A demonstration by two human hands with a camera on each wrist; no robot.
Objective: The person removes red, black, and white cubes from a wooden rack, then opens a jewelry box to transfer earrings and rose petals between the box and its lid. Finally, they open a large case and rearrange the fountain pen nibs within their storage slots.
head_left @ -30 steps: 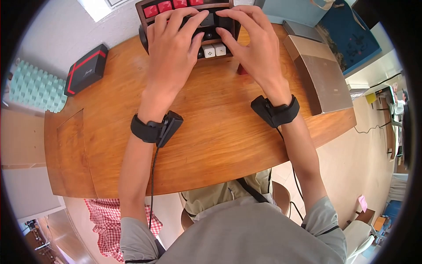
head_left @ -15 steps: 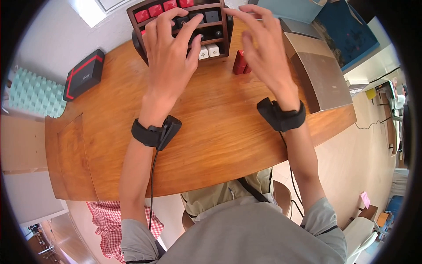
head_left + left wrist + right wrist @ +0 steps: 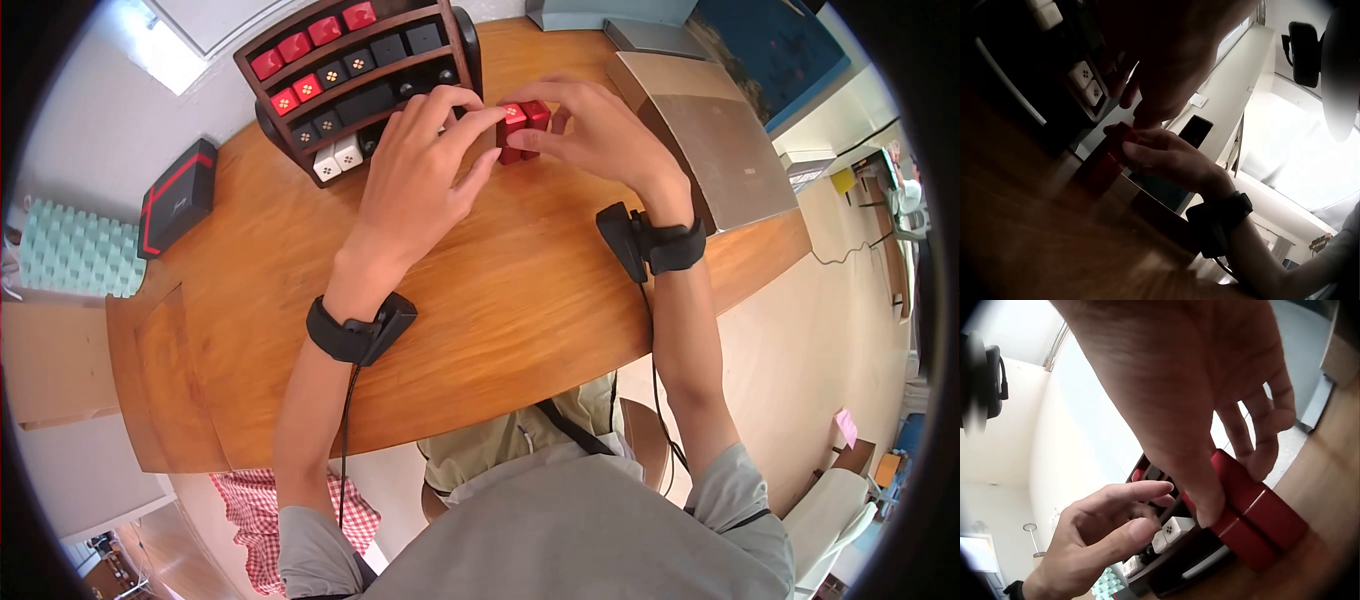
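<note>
My right hand (image 3: 610, 135) pinches two upright red keycap-like blocks (image 3: 514, 118) standing side by side on the table. In the right wrist view its thumb lies on one of the red blocks (image 3: 1266, 509) and its other fingers reach behind. My left hand (image 3: 425, 170) is in front of the rack, its fingers loosely bent and holding nothing. Its fingertips are close to the left side of the red blocks, with a gap showing in the right wrist view. Left of them stands a dark wooden rack (image 3: 461, 45) with red, black and white keycap-like pieces in its tiers.
A black box with a red ribbon (image 3: 180, 197) lies at the left, beside a pale green bumpy foam piece (image 3: 80, 250). A brown cardboard box (image 3: 715, 150) is on the right of the wooden table (image 3: 480, 320). Behind it are grey-blue boxes (image 3: 655, 45).
My right hand has left the rack and come down to the red blocks. My left hand has moved away from the rack's shelves, rightward and lower. The view has shifted, showing more of the rack.
</note>
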